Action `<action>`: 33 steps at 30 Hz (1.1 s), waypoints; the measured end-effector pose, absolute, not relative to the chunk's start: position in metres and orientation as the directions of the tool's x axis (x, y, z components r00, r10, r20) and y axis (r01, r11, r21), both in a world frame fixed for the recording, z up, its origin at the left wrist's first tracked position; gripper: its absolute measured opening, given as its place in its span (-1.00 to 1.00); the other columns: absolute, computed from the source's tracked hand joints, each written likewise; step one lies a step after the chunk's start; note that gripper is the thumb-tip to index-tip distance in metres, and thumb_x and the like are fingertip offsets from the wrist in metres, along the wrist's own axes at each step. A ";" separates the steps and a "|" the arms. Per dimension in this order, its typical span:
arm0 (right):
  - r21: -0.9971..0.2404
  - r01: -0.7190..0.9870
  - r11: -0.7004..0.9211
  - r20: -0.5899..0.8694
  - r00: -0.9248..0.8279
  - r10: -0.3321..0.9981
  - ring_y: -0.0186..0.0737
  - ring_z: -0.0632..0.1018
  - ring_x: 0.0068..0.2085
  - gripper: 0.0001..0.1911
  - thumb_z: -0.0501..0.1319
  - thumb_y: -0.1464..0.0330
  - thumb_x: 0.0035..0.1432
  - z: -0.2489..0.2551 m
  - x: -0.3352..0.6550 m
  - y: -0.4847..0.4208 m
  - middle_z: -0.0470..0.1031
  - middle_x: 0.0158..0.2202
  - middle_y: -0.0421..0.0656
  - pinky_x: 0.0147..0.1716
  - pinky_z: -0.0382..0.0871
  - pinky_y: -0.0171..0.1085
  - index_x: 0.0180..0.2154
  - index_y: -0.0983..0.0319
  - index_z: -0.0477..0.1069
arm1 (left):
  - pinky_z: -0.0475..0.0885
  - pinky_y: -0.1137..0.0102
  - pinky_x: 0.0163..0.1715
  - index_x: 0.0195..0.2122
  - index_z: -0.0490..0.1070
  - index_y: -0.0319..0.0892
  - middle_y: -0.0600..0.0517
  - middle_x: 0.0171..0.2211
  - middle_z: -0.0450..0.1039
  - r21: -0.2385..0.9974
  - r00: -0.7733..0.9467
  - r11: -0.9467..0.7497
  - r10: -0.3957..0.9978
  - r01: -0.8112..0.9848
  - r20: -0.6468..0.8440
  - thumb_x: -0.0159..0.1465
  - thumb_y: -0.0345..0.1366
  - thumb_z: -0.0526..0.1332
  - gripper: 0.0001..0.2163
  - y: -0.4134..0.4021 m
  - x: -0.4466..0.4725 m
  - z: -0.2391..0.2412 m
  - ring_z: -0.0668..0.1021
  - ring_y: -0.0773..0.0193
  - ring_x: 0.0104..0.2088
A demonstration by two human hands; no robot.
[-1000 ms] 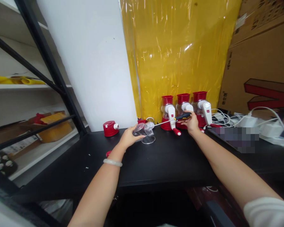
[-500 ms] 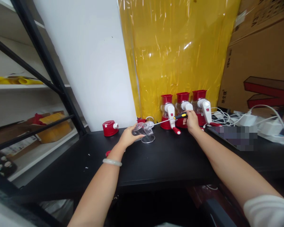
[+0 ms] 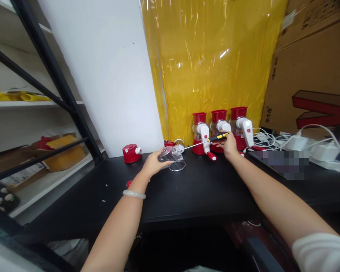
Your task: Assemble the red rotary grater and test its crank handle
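My left hand (image 3: 154,163) grips a clear plastic grater housing (image 3: 177,165) that lies on its side on the black table. In my right hand (image 3: 229,145) is a screwdriver (image 3: 218,137) with a yellow and black handle, held by thumb and fingers. Its long shaft points left, and the tip reaches the clear housing; whether it sits in a screw I cannot tell. A red grater base (image 3: 130,153) with a white knob stands to the left of my left hand. Behind the housing are small red and metal parts (image 3: 179,142), partly hidden.
Three red and white rotary graters (image 3: 200,130) stand in a row at the back, close behind my right hand. A tablet-like device (image 3: 274,163) and white chargers with cables (image 3: 324,149) lie on the right. The table (image 3: 187,204) ends in a front edge near me.
The fingers of my right hand have shifted on the screwdriver handle, with some now extended below it. My left hand and the clear housing stay in place.
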State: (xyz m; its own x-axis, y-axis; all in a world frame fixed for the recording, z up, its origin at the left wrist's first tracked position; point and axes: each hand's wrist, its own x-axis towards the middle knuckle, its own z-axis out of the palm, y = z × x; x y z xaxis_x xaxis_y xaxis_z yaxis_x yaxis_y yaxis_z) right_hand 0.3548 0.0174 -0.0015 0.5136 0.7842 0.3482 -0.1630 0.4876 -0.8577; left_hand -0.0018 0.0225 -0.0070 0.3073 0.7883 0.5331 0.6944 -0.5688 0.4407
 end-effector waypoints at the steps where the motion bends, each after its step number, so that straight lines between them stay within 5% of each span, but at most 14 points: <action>1: -0.860 -0.156 0.486 0.350 0.513 0.784 -0.27 0.49 -0.62 -0.67 0.01 0.24 0.06 -0.001 0.355 0.017 0.43 -0.54 -0.26 -0.69 0.29 -0.35 -0.12 0.16 0.29 | 0.31 0.15 0.12 0.24 0.26 -0.14 -0.15 0.08 0.45 0.444 0.308 -0.569 0.789 0.692 0.532 -0.02 0.06 0.39 -0.19 0.022 -0.002 -0.007 0.47 -0.02 0.09; 8: -0.869 -0.081 0.489 0.366 0.560 0.743 -0.34 0.35 -0.73 -0.76 0.09 0.17 0.12 -0.004 0.356 0.020 0.28 -0.73 -0.36 -0.74 0.26 -0.38 -0.24 0.17 0.28 | 0.33 0.14 0.11 0.25 0.24 -0.15 -0.17 0.08 0.45 0.437 0.311 -0.557 0.799 0.707 0.515 -0.02 0.13 0.36 -0.15 0.021 -0.002 -0.005 0.47 -0.04 0.09; 13: -0.873 -0.038 0.487 0.385 0.558 0.735 -0.38 0.29 -0.76 -0.65 0.17 0.03 0.08 -0.006 0.356 0.022 0.24 -0.75 -0.38 -0.78 0.18 -0.42 -0.31 0.16 0.23 | 0.34 0.16 0.09 0.25 0.25 -0.16 -0.17 0.07 0.45 0.434 0.305 -0.551 0.801 0.712 0.516 -0.03 0.13 0.36 -0.16 0.020 -0.003 -0.005 0.48 -0.02 0.07; 18: -0.868 -0.194 0.456 0.311 0.504 0.806 -0.29 0.43 -0.70 -0.58 -0.07 -0.02 0.18 -0.003 0.353 0.019 0.39 -0.66 -0.27 -0.72 0.28 -0.36 -0.20 0.17 0.24 | 0.35 0.16 0.08 0.24 0.27 -0.13 -0.17 0.05 0.47 0.438 0.300 -0.550 0.800 0.711 0.519 -0.03 0.10 0.38 -0.17 0.019 -0.001 -0.004 0.50 -0.03 0.04; 26: -0.845 -0.251 0.472 0.297 0.515 0.804 -0.35 0.50 -0.65 -0.64 0.02 0.18 0.12 -0.002 0.355 0.021 0.46 -0.42 -0.24 -0.72 0.30 -0.40 -0.08 0.17 0.29 | 0.33 0.16 0.09 0.25 0.25 -0.12 -0.16 0.07 0.45 0.444 0.309 -0.553 0.803 0.705 0.510 -0.02 0.11 0.37 -0.17 0.019 -0.001 -0.004 0.48 -0.02 0.06; 33: -0.853 -0.211 0.478 0.303 0.545 0.781 -0.37 0.42 -0.71 -0.81 0.02 0.27 0.14 -0.001 0.352 0.019 0.35 -0.61 -0.36 -0.75 0.27 -0.43 -0.17 0.14 0.18 | 0.36 0.16 0.06 0.26 0.23 -0.16 -0.19 0.03 0.47 0.423 0.319 -0.559 0.796 0.713 0.515 -0.03 0.16 0.35 -0.13 0.018 -0.001 -0.003 0.50 -0.03 0.03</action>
